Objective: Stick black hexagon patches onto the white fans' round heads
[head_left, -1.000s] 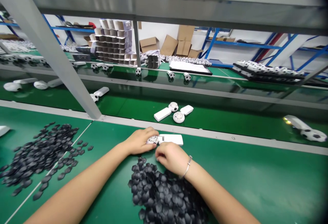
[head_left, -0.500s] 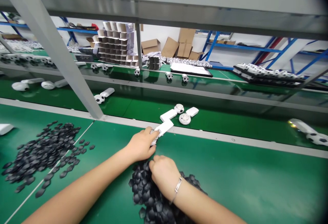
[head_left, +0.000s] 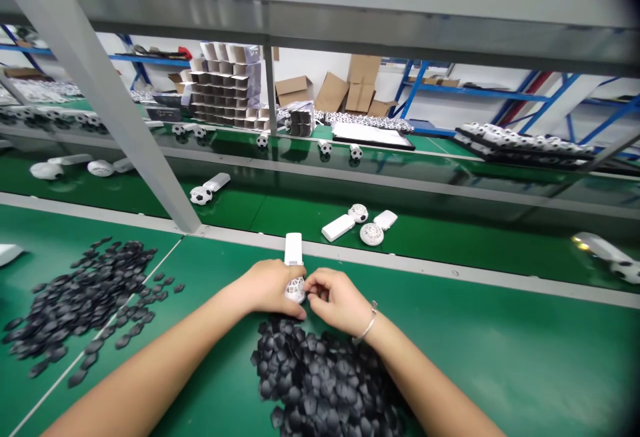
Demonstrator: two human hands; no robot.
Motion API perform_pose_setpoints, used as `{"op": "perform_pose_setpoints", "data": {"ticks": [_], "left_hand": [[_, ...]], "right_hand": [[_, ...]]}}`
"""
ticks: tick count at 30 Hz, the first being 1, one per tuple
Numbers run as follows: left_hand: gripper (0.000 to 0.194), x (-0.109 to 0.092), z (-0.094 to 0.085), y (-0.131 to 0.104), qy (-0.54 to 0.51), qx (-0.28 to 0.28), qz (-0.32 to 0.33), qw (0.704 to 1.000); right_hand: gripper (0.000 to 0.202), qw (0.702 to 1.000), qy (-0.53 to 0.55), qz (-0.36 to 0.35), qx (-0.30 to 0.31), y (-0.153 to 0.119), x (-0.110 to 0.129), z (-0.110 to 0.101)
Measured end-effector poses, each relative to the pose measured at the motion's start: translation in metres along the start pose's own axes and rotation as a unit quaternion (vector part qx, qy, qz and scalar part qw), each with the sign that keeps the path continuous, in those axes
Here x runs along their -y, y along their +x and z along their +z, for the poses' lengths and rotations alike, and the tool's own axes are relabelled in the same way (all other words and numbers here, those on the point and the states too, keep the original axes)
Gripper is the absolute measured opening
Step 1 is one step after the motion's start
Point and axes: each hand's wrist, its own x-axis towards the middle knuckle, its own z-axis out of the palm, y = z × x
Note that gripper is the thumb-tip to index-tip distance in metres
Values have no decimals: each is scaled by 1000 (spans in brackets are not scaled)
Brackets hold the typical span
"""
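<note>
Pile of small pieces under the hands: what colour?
Black, slightly glossy, seen in the head view: the pile of small pieces lies on the green mat.

A second heap of black pieces (head_left: 75,300) lies far left. Two white units (head_left: 361,223) sit on the belt beyond; stacked cartons (head_left: 225,83) stand far back.

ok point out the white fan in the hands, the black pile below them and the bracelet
white fan (head_left: 294,270), head view, handle and round head
black pile (head_left: 320,380), head view, middle of heap
bracelet (head_left: 367,325), head view, band on right wrist
</note>
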Motion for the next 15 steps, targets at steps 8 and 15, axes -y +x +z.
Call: {"op": "perform_pose_setpoints", "data": {"ticks": [8,15], "left_hand": [[67,7,1,3,-17,-8,25,1000],[64,2,0,-1,-16,-23,74,997]], "right_hand": [[18,993,-55,-96,34,0,-1,-3],[7,988,-142,-57,13,-2,-2,7]]}}
